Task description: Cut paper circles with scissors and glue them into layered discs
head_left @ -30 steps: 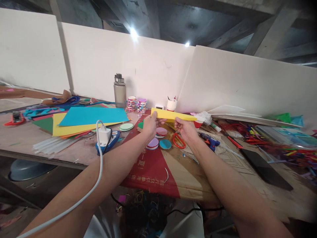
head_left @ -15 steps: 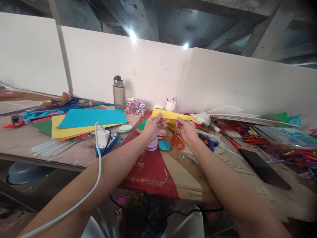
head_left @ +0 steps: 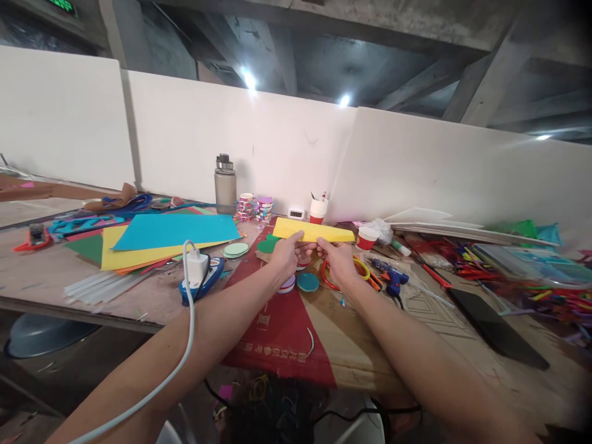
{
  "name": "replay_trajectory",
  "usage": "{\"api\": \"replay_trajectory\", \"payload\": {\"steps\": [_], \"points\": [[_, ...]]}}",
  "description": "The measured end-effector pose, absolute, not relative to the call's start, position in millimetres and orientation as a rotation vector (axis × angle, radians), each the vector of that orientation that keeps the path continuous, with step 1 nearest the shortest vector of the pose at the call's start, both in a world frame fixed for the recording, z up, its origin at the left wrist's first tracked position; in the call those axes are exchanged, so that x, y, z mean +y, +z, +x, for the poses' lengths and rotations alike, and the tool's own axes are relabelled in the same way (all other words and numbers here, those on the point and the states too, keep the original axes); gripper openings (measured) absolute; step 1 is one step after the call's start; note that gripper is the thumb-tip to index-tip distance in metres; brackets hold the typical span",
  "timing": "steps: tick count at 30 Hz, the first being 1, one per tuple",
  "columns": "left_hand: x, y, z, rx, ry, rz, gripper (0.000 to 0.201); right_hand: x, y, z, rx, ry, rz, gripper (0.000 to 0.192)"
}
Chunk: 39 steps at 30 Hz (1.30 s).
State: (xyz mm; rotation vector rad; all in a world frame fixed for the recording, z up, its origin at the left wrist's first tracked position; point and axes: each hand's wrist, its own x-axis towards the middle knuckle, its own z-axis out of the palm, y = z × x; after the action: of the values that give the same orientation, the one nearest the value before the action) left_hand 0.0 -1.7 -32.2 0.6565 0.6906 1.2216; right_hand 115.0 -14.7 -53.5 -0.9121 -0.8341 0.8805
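Observation:
Between my two hands is a strip of yellow paper point(head_left: 319, 230), held up above the cardboard. My left hand point(head_left: 290, 254) pinches its lower edge left of the middle, thumb on the near side. My right hand point(head_left: 337, 256) grips the same edge a little to the right, the two hands close together. Below them lie a blue disc point(head_left: 308, 282), a lilac disc point(head_left: 287, 285) partly covered by my left hand, and green discs point(head_left: 267, 244). Red-handled scissors point(head_left: 326, 276) lie partly hidden under my right hand.
Coloured sheets point(head_left: 176, 231) and a power strip point(head_left: 201, 280) with a white cable are on the left. A bottle point(head_left: 225, 188) and paper cups point(head_left: 319, 208) stand at the back. On the right are a paper cup point(head_left: 366, 238), glue gun point(head_left: 393, 277) and black phone point(head_left: 497, 327).
The yellow strip has come lower and turned its broad face toward me. My right hand has moved left, closer to my left hand. The view has tipped slightly upward.

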Motion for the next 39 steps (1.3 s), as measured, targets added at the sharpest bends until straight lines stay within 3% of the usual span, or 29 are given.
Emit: {"api": "replay_trajectory", "payload": {"steps": [10, 22, 31, 39], "points": [[-1.9, -35.9, 2.3, 0.652, 1.261, 0.644, 0.014, -16.4, -55.2, 108.7, -0.82, 0.893, -0.92, 0.023], [0.4, -38.1, 4.4, 0.736, 1.331, 0.666, 0.023, -15.0, -51.7, 114.4, -0.764, 0.967, -0.905, 0.025], [-4.2, -37.0, 6.5, 0.672, 1.285, 0.687, 0.013, -14.6, -56.5, 110.5, -0.834, 0.951, -0.896, 0.026], [1.3, -35.4, 2.7, 0.768, 1.406, 0.705, 0.029, -16.1, -49.1, 116.9, -0.821, 0.96, -0.922, 0.027]]}}
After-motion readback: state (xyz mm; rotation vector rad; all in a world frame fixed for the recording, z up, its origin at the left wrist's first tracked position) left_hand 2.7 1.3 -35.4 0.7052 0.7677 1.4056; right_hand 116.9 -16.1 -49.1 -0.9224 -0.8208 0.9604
